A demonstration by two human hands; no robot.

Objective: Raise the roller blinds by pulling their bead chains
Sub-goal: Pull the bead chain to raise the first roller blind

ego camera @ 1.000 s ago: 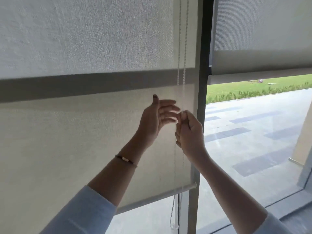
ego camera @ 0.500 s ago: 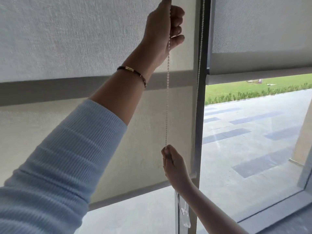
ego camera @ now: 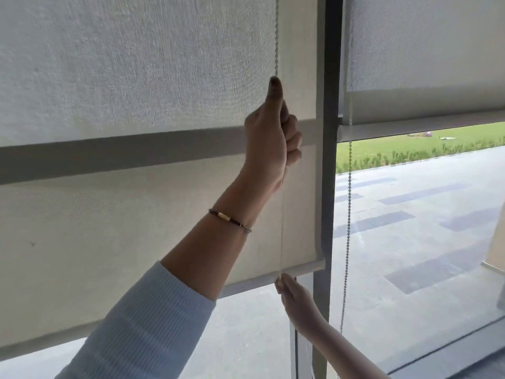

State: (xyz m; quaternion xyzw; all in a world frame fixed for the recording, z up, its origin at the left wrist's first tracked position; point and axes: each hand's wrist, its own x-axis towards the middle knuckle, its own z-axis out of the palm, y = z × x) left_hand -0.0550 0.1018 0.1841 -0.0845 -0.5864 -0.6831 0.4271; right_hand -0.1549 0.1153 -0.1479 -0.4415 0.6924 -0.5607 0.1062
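Note:
A cream roller blind (ego camera: pixel 131 77) covers the left window, and its bottom bar (ego camera: pixel 297 270) hangs low at the right. A white bead chain (ego camera: pixel 277 36) runs down in front of the blind. My left hand (ego camera: pixel 269 140) is closed around the chain at mid height, thumb pointing up. Lower down, my right hand (ego camera: pixel 296 299) pinches the same chain just under the bottom bar. The chain is taut between both hands. A second blind (ego camera: pixel 423 50) on the right window sits much higher, with its own bead chain (ego camera: pixel 349 214) hanging free.
A dark vertical window frame (ego camera: pixel 326 160) separates the two panes. Through the right glass I see paved ground (ego camera: pixel 410 242) and a strip of grass (ego camera: pixel 410 149). A pillar edge (ego camera: pixel 496 242) stands at the far right.
My left hand has come down along the chain from the top of the view. My right hand has dropped lower, and the left blind's bottom bar sits a little higher.

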